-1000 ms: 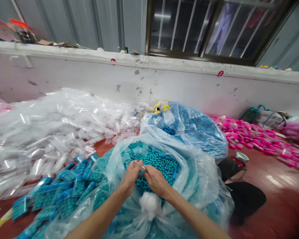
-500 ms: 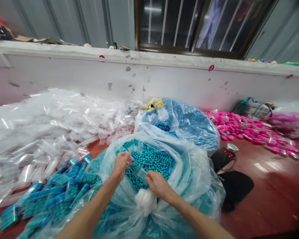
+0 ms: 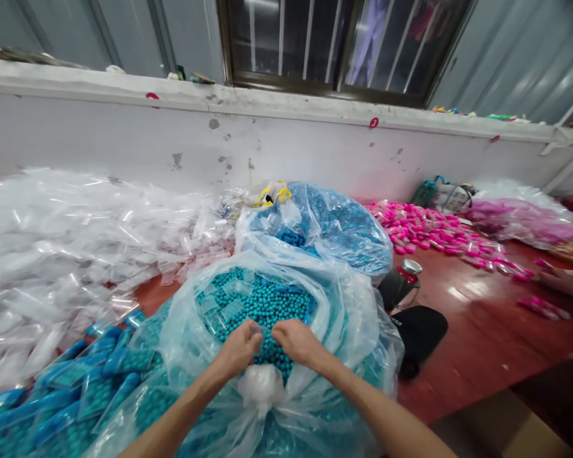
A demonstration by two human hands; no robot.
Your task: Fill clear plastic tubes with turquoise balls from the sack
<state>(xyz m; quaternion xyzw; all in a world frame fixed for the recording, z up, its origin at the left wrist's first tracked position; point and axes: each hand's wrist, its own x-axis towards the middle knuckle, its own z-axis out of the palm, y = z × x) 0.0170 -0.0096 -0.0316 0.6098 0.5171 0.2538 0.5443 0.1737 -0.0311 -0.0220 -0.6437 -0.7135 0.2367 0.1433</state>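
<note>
My left hand (image 3: 241, 346) is closed, its thumb and fingers pinching a small clear plastic bag (image 3: 256, 328) that shows only faintly. Close beside it, my right hand (image 3: 297, 340) is also closed in a pinch near the same bag; its fingertips are mostly hidden. Both hands hover low over turquoise beads (image 3: 277, 299) in a large translucent plastic sack (image 3: 179, 318). Several small clear bags (image 3: 232, 312) lie on the beads at the left. A knotted white plastic bunch (image 3: 261, 387) sits at the sack's near rim, below my wrists.
Filled turquoise bead packets (image 3: 95, 388) and a heap of clear bags (image 3: 76, 242) lie left. Behind stands a blue sack (image 3: 344, 222). To the right are a dark bottle (image 3: 396, 286), a black cap (image 3: 420, 331), pink packets (image 3: 434, 229) and another person's hand (image 3: 566, 283).
My hands have come closer together, the left moving down and toward the right. Clear bags now lie on the beads where my left hand was. The view has swung to the right.
</note>
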